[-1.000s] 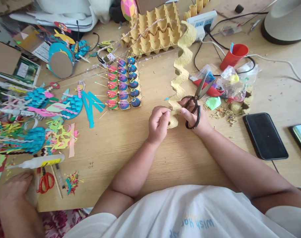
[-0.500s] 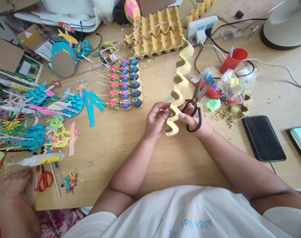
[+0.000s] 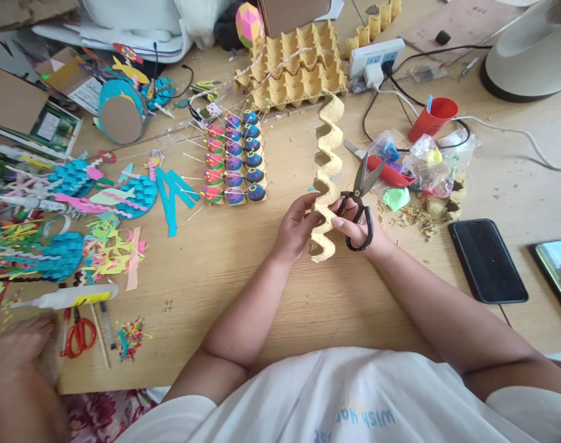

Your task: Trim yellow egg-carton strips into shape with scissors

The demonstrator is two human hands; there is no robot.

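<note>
A wavy strip of yellow egg carton (image 3: pixel 329 163) stands out over the table, long side pointing away from me. My left hand (image 3: pixel 299 226) pinches its left edge near the lower end. From the other side, my right hand (image 3: pixel 358 229) touches the same strip with thumb and fingers. Black-handled scissors (image 3: pixel 364 179) hang on my right hand, a handle loop around the fingers, with the blades spread apart and pointing away. The blades are clear of the carton strip.
Painted egg-carton cups with pins (image 3: pixel 234 161) stand left of centre, below a larger egg tray (image 3: pixel 303 61). A red cup (image 3: pixel 432 120), bagged clay (image 3: pixel 435 163) and a phone (image 3: pixel 489 261) lie right. Paper crafts, a glue bottle (image 3: pixel 77 296) and another person's hand (image 3: pixel 26 338) are left.
The far end of the carton strip has swung left and toward me, so the strip stands straighter. Both hands keep their hold, and the scissors have shifted slightly with the right hand.
</note>
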